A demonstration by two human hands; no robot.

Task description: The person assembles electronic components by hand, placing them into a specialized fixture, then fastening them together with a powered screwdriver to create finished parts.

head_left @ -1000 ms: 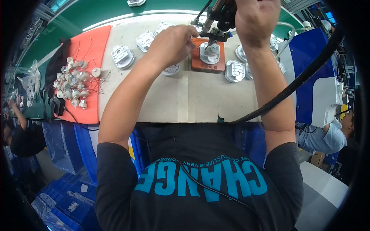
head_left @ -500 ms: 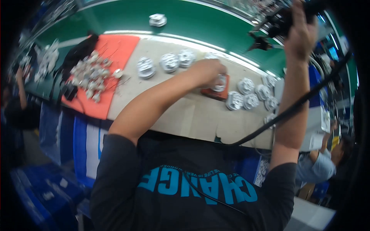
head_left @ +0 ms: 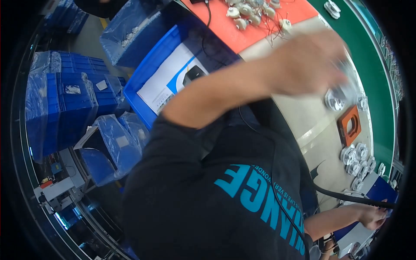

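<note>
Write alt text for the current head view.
A blurred left hand is above a beige worktop bearing white plastic parts and an orange-brown block with a round opening. The right hand shows lower right; both grips are unclear.

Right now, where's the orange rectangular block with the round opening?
In the head view, the orange rectangular block lies on the beige work surface at the right, pictured just above the clustered white plastic parts.

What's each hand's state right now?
Left hand: blurred near a white part; hold cannot be told.
Right hand: near the view's edge; hold cannot be told.
</note>
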